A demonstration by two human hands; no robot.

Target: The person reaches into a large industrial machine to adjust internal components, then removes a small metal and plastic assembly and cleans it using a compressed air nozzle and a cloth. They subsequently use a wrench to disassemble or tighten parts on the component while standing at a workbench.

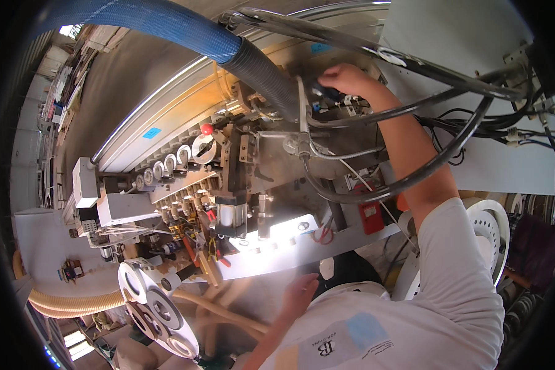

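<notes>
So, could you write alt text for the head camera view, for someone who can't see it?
A person's bare right hand is extended over a long metal machine; their bare left hand is beside their white printed T-shirt. A thick blue hose with a dark ribbed end runs toward the machine.

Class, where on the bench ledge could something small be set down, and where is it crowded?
The pale ledge looks bare between the scissors and the red box; glare hides detail left of the scissors. Crowded: the hand tools farther left, and the hoses around the right hand.
</notes>
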